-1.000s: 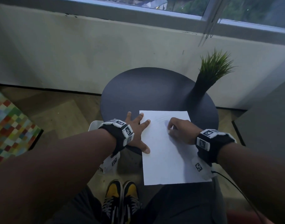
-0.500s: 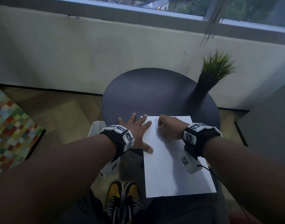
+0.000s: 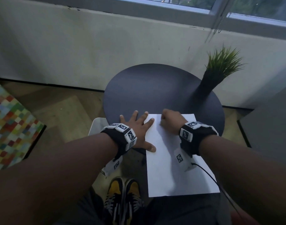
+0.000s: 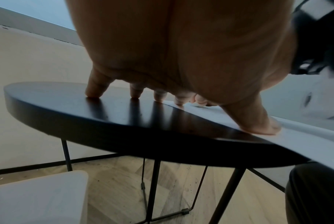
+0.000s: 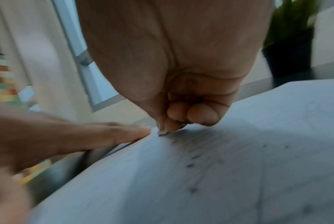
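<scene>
Off the bench's left edge lie one patchwork-coloured block (image 3: 10, 124) on the floor and one white seat (image 3: 96, 125), partly tucked under the rim.

There is one round dark bench (image 3: 155, 88), and two grips work at its near edge. The left grip (image 3: 137, 129) lies flat with its fingers spread and grasps nothing. Three fingertips press the bare bench top, while the index fingertip and thumb (image 4: 258, 124) press down on the left edge of the one white paper sheet (image 3: 171, 176).

The sheet lies just right of that grip. Its far part is on the bench and its near part sticks out past the bench's near edge, over the person's lap. One pair of yellow-and-black shoes (image 3: 122, 192) shows on the floor below.

The right grip (image 3: 170, 123) sits on the sheet near its far edge, close beside the left index finger. It is curled into a fist with nothing inside it, and the thumbnail and fingertips (image 5: 168, 127) bear down on the paper.

Bare bench top runs from the sheet's far edge to the far rim.

One potted grass plant (image 3: 223, 62) stands at the bench's right edge, well apart from both grips.
</scene>
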The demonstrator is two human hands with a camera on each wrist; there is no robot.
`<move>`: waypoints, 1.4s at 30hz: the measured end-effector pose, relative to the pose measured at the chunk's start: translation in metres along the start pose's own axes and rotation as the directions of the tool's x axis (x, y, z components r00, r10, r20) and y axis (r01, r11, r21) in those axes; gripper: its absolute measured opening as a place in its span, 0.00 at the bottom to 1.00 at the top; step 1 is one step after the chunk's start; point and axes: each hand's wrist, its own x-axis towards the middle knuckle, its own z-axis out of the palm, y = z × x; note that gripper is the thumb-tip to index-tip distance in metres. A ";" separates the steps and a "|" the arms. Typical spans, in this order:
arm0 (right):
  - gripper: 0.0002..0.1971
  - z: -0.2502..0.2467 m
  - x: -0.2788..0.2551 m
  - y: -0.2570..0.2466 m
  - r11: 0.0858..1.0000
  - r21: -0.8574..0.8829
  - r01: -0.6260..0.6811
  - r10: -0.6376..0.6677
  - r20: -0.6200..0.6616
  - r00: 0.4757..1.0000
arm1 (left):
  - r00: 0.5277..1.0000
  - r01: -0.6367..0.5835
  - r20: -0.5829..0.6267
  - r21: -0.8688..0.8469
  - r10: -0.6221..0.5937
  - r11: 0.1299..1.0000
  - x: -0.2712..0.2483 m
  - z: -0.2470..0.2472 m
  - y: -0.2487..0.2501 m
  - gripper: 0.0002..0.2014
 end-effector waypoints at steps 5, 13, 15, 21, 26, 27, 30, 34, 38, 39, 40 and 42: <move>0.11 0.016 -0.018 -0.020 0.987 0.006 0.158 -0.158 0.047 0.986 | 1.000 -0.015 -0.018 -0.006 0.015 1.000 0.000 0.001 -0.002 0.61; 0.07 0.007 -0.004 -0.003 0.999 -0.031 0.038 -0.039 -0.016 0.999 | 1.000 -0.010 -0.013 -0.010 0.010 1.000 0.000 0.002 -0.001 0.62; 0.09 0.016 -0.019 -0.018 0.976 -0.043 0.212 -0.207 0.105 0.973 | 0.999 -0.019 -0.026 -0.013 0.019 1.000 0.000 0.002 -0.002 0.61; 0.03 0.001 0.001 0.009 1.000 0.008 -0.019 0.020 -0.028 0.999 | 1.000 -0.003 -0.005 -0.002 0.003 1.000 0.002 0.003 0.000 0.63; 0.11 0.018 -0.030 -0.019 0.947 -0.064 0.314 -0.303 0.139 0.943 | 0.999 -0.016 -0.028 -0.019 0.015 1.000 0.001 0.002 -0.001 0.62; 0.10 0.017 -0.030 -0.018 0.943 -0.069 0.326 -0.312 0.157 0.937 | 1.000 -0.017 -0.025 -0.017 0.016 1.000 0.001 0.002 -0.001 0.62; 0.04 0.004 -0.005 -0.001 0.995 -0.045 0.088 -0.087 0.018 0.996 | 1.000 -0.009 -0.012 -0.005 0.009 1.000 0.002 0.003 -0.001 0.63; 0.07 0.007 -0.014 -0.009 0.995 -0.064 0.075 -0.078 -0.039 0.996 | 1.000 -0.007 -0.002 -0.006 0.007 1.000 0.001 0.002 -0.002 0.63; 0.06 0.010 -0.041 -0.020 0.945 -0.083 0.317 -0.299 0.175 0.938 | 1.000 -0.013 -0.006 0.000 0.013 1.000 0.002 0.002 -0.001 0.63; 0.04 0.005 -0.035 -0.011 0.960 -0.081 0.269 -0.255 0.148 0.956 | 1.000 -0.011 -0.004 -0.001 0.011 1.000 0.002 0.002 -0.001 0.63; 0.03 0.001 -0.025 0.002 0.981 -0.061 0.183 -0.178 0.088 0.980 | 1.000 -0.009 0.000 -0.002 0.009 1.000 0.003 0.002 -0.001 0.63; 0.04 -0.005 -0.011 0.026 1.000 0.015 0.017 -0.017 -0.027 0.999 | 1.000 -0.008 0.014 -0.003 0.008 1.000 0.002 0.002 -0.001 0.63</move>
